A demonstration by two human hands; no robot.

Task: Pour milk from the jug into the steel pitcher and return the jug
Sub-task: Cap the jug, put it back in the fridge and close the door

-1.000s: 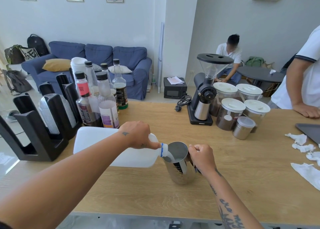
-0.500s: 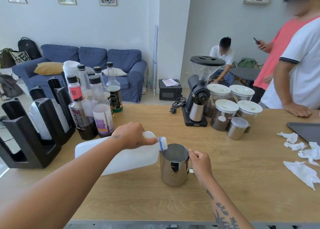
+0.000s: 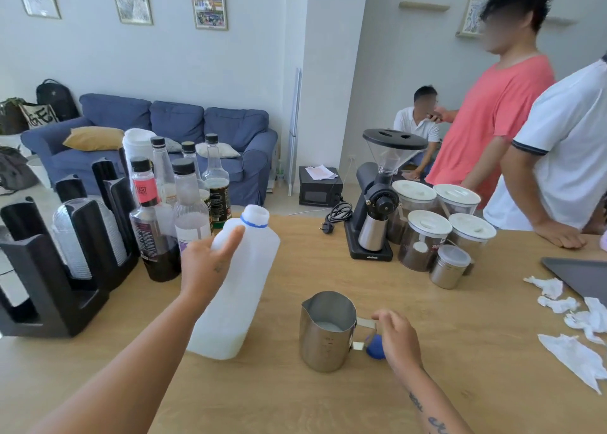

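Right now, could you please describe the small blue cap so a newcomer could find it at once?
Start at the wooden counter and find the steel pitcher near its front edge. Beside the pitcher's handle, under the right hand, lies the small blue cap. It is the only blue item lying on the counter.

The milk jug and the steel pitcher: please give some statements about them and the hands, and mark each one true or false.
1. The left hand holds the milk jug near its neck. True.
2. The jug has its cap on. False: its mouth is open; a blue cap lies beside the steel pitcher.
3. The pitcher contains some milk. True.
4. The right hand is lifting the pitcher off the table. False: the pitcher stands on the table, and the hand is by its handle.
5. The jug is pouring into the pitcher. False: it is nearly upright, left of the pitcher.
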